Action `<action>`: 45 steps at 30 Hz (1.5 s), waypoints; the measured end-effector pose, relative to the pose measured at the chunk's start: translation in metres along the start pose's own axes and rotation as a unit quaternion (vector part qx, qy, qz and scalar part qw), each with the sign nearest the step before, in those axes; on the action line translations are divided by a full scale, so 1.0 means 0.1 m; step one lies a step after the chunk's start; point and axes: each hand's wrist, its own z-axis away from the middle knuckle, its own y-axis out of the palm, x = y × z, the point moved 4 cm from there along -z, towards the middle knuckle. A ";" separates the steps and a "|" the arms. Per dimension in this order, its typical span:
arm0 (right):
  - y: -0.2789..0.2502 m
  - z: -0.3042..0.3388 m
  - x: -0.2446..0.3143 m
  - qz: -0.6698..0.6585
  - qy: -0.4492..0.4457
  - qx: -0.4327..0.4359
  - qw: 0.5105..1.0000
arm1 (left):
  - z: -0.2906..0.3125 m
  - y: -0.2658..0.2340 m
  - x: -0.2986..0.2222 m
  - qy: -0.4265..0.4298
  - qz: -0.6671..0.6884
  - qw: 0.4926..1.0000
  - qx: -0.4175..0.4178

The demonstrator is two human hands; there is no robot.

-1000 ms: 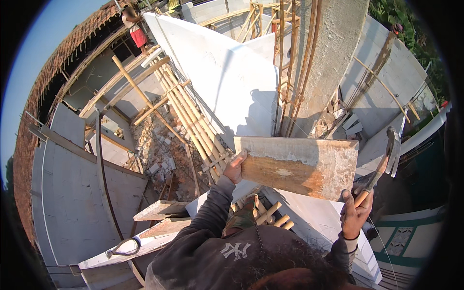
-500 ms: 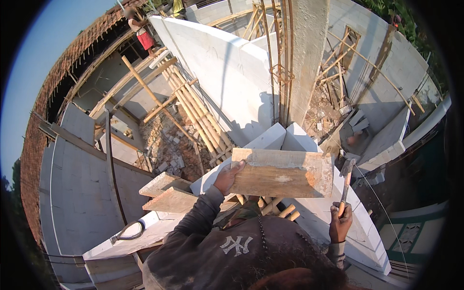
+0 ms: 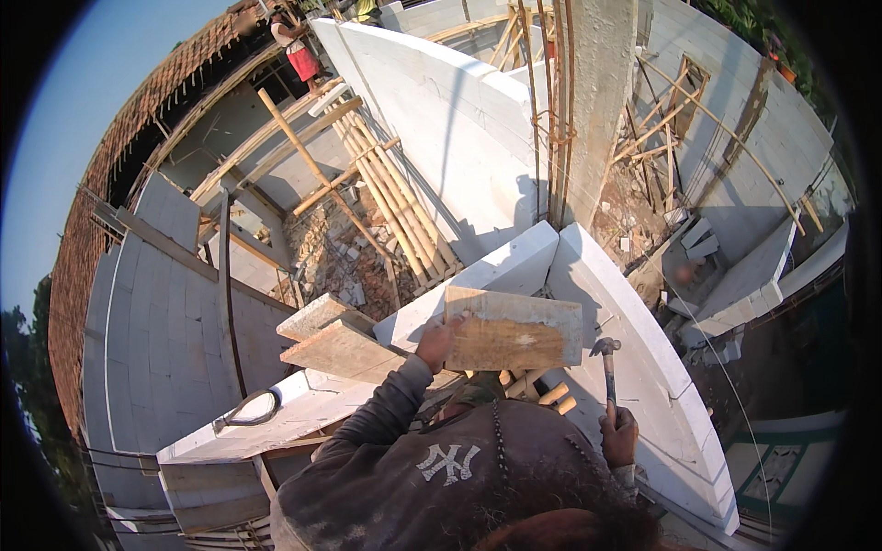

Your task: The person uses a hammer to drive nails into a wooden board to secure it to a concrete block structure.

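Near the frame's centre, the slightly blurred left hand [image 3: 435,345], I'd say, grips a brown rectangular wooden board [image 3: 519,332] by its left end; lower right, the right hand [image 3: 619,437] clasps an upright, grey-headed hammer [image 3: 610,375].

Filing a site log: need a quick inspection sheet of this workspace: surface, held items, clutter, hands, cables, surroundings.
Surface: white block wall at right, meeting another wall section at a corner.
Held items: wooden board with patchy grey residue; claw hammer, head up, apart from the board in this view.
Clutter: loose planks at left; rubble below; dark loop on the left wall, material unclear.
Hands: left hand grips the board's left end; right hand grips the hammer's handle.
Cables: thin pale line at right; cord or wire, cannot tell.
Surroundings: bamboo poles; concrete column; another person at upper left, in red shorts.
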 end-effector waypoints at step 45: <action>-0.04 0.08 0.05 0.078 0.025 0.067 0.994 | 0.57 0.03 -0.17 -0.100 -0.115 0.988 -0.013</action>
